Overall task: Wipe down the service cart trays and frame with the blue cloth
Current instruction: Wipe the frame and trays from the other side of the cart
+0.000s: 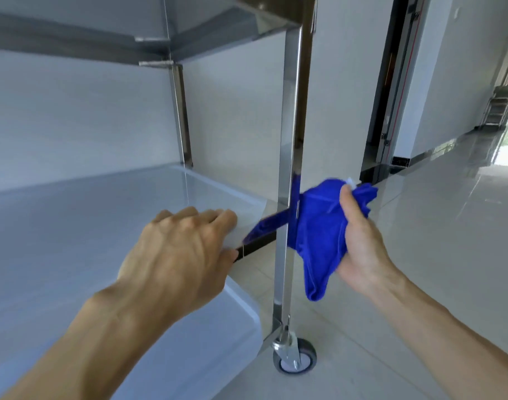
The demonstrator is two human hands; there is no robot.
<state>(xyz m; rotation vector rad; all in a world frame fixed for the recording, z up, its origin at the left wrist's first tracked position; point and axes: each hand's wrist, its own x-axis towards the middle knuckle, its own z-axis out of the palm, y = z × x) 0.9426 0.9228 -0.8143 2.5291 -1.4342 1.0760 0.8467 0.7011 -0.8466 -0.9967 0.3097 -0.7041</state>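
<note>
The steel service cart fills the left of the head view. Its middle tray [82, 215] lies in front of me, with the upper tray [206, 27] overhead. My left hand [177, 249] grips the middle tray's right edge, fingers on top and thumb under the rim. My right hand [359, 241] grips the bunched blue cloth [316, 226] and holds it against the near right upright post [290, 145], just right of the tray's edge. Part of the cloth hangs down below my hand.
A caster wheel [294, 359] sits at the foot of the post on the pale tiled floor [420, 269]. The far post [182, 116] stands against a white wall. A dark door frame [391, 82] and a corridor with a small metal stand [499, 108] lie to the right.
</note>
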